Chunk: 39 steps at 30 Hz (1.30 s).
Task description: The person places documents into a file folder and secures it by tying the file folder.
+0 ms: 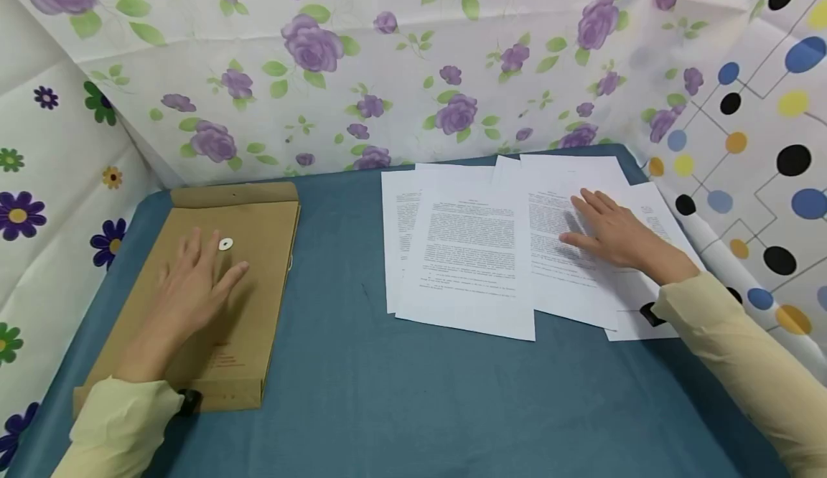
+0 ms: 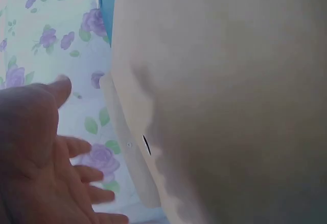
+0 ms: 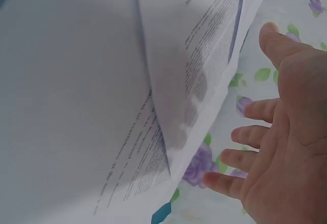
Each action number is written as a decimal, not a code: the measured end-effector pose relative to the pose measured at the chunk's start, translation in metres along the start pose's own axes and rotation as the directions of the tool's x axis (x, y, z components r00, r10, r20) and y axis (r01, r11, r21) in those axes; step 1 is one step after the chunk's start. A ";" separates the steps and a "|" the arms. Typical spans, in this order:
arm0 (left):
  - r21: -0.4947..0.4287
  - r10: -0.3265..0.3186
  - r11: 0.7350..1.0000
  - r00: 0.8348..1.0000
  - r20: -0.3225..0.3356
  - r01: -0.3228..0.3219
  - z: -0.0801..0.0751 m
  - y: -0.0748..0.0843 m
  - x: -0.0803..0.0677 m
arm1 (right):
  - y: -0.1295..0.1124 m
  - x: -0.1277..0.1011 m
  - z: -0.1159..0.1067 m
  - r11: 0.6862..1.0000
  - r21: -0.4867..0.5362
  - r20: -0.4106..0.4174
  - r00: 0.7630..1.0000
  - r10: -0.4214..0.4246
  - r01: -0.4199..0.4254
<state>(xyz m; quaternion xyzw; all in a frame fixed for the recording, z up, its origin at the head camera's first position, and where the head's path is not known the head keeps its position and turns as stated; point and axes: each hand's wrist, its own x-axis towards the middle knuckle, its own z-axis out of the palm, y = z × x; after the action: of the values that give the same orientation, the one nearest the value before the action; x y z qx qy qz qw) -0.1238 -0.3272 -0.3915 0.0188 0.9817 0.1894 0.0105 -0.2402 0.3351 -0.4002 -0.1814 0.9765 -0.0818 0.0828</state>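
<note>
Left hand: the left hand point(image 1: 194, 280) lies over the flat brown kraft-paper document envelope point(image 1: 255, 334), fingers straight and spread, gripping nothing; the left wrist view shows the palm point(image 2: 30, 162) open just above the envelope's face point(image 2: 230, 106).
Envelope: it rests flat on the left side of the blue-green cloth-covered table point(image 1: 413, 406), flap end toward the floral backdrop, its small white round string-tie button point(image 1: 225, 244) just beside the fingertips.
Right hand: the right hand point(image 1: 610, 230) is open too, fingers extended and resting on the fanned white printed paper sheets point(image 1: 472, 263); the right wrist view shows spread fingers point(image 3: 255, 134) close to the paper point(image 3: 102, 106).
Sheets: several overlapping pages spread on the right side of the table, well apart from the envelope.
Step in hand: by my reading, both hands are settling on their things, one steadying the envelope, the other about to gather the pages; nothing is lifted yet.
Next move calls for: probably sweeping the loose sheets into one squared stack, while the left hand undoes the flap at the button.
Surroundings: purple-rose floral sheet point(image 1: 413, 69) behind, dotted sheet point(image 1: 762, 141) at right.
</note>
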 end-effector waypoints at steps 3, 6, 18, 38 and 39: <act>-0.004 -0.041 0.999 0.999 -0.003 0.041 -0.001 0.002 0.004 | -0.002 0.005 0.000 1.000 0.004 -0.001 1.000 0.001 -0.001; -0.016 -0.091 0.996 0.996 -0.012 0.091 -0.002 0.004 0.009 | -0.006 0.010 -0.001 1.000 0.012 -0.001 1.000 0.006 -0.005; -0.039 -0.281 0.959 0.960 -0.003 0.281 -0.006 0.012 0.032 | -0.018 0.035 -0.003 1.000 0.009 0.009 1.000 0.003 -0.003; -0.016 -0.537 0.842 0.842 0.053 0.539 -0.016 0.007 0.091 | -0.045 0.080 -0.002 0.999 0.033 0.022 0.999 -0.026 0.026; -0.019 -0.547 0.835 0.834 0.070 0.550 -0.016 0.007 0.093 | -0.046 0.082 -0.001 0.999 0.032 0.026 0.999 -0.028 0.027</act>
<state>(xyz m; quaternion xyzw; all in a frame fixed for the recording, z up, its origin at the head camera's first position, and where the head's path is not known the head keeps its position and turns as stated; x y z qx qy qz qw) -0.2166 -0.3226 -0.3748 -0.2576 0.9413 0.1965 0.0948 -0.3005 0.2630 -0.4011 -0.1947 0.9713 -0.0961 0.0972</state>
